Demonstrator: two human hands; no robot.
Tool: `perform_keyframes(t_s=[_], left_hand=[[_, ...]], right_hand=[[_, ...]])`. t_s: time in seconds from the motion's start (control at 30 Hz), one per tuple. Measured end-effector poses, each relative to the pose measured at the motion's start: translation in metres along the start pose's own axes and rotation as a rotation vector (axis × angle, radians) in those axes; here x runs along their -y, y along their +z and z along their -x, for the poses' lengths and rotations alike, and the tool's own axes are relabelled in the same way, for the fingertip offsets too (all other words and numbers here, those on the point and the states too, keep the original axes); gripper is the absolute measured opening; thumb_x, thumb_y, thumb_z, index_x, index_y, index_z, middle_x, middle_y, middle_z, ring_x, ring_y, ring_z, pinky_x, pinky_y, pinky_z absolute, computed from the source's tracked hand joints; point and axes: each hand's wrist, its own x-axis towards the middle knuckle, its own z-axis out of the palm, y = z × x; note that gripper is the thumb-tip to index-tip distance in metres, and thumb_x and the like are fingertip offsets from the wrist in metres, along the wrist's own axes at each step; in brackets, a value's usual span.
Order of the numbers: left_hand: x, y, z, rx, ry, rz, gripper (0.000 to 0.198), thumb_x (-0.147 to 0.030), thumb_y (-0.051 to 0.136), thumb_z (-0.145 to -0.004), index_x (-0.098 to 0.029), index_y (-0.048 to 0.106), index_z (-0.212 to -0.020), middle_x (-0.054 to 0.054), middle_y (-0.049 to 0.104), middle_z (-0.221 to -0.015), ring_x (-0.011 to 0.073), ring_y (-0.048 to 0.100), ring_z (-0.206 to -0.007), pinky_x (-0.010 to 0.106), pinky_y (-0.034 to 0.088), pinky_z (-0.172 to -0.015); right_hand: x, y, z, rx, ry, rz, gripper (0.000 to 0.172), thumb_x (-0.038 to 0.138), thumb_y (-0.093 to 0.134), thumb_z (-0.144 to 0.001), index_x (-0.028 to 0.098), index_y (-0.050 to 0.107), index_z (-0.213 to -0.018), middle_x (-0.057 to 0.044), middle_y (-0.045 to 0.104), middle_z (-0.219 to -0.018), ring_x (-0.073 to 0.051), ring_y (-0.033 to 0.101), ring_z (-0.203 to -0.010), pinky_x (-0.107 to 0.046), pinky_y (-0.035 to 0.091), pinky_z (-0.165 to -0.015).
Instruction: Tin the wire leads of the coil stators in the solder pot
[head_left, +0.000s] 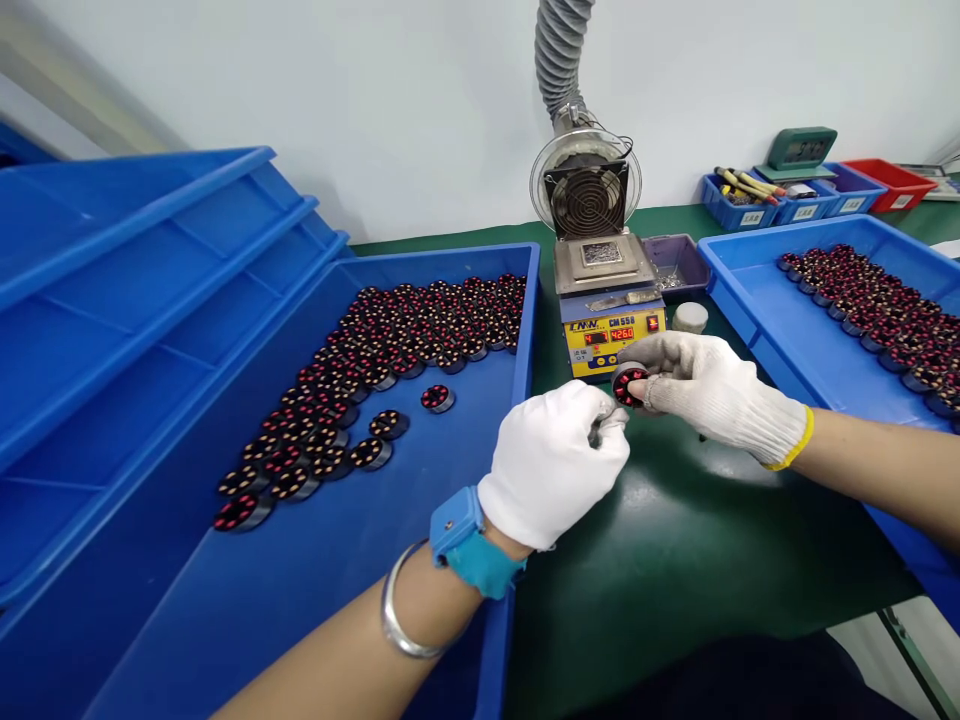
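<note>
My right hand [701, 390], in a white knit glove with a yellow cuff, grips a round black part [628, 384] with red marks between thumb and fingers. Close beside it, my left hand [559, 460], in a white glove, has its fingers pinched together near the part's edge; what they hold, if anything, is too small to make out. Both hands are in front of a yellow-faced solder pot [607, 340] with red digits. At the left, a blue tray [420, 500] holds several similar round parts [437, 398].
Another blue tray [765, 300] of round parts stands at the right. Stacked blue trays [150, 270] rise at the far left. Behind the pot are a fan [587, 200] and a grey hose [561, 50]. A white round container [690, 318] sits beside the pot.
</note>
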Motion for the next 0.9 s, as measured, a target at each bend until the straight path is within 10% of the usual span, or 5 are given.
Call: perform_keyframes(t_s=[0.3,0.9], left_hand=[[0.008,-0.004,0.004,0.390,-0.096,0.001,0.010,-0.017,0.053,-0.070,-0.023,0.057,-0.063,0.000,0.068,-0.069,0.0184,0.063,-0.065,0.030,0.044,-0.059],[0.010,0.014,0.006,0.392,-0.087,-0.025,0.023,-0.030,0.051,-0.085,-0.021,0.068,-0.098,0.004,0.074,-0.095,0.0238,0.070,-0.081,0.036,0.051,-0.072]], right_hand=[[0.008,-0.028,-0.018,-0.212,-0.127,-0.034,0.019,0.010,0.067,-0.075,0.016,0.065,-0.094,-0.001,0.068,-0.077,-0.008,0.061,-0.058,-0.020,0.056,-0.055],[0.008,-0.029,-0.022,-0.178,-0.044,-0.023,0.014,0.015,0.068,-0.075,0.014,0.062,-0.088,0.000,0.063,-0.067,-0.008,0.057,-0.049,-0.021,0.051,-0.049]])
